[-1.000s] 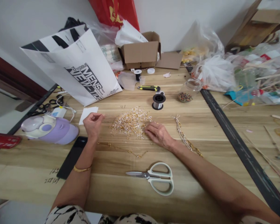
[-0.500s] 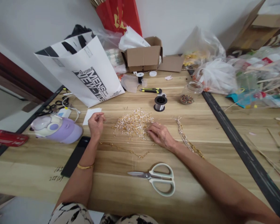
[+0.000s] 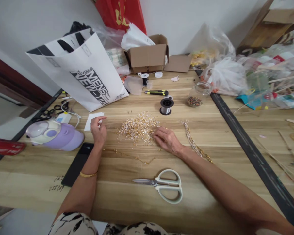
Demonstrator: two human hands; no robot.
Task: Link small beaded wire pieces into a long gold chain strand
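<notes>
A heap of small gold and clear beads lies on the wooden table. At the heap's right edge is my right hand, its fingers closed and their tips against the beads; whatever they pinch is too small to make out. My left hand is raised left of the heap, beside a white paper, with index finger and thumb apart and nothing visible between them. Nearer to me a thin beaded gold chain lies stretched out. Several finished-looking bead strands rest beyond my right wrist.
Scissors lie in front of me. Behind the beads stand a wire spool, a yellow-black cutter and a bead jar. At left are a phone, a purple bottle and a white bag.
The thumb and index finger of my left hand have come apart. My right hand stays at the heap's edge. The whole view has shifted slightly.
</notes>
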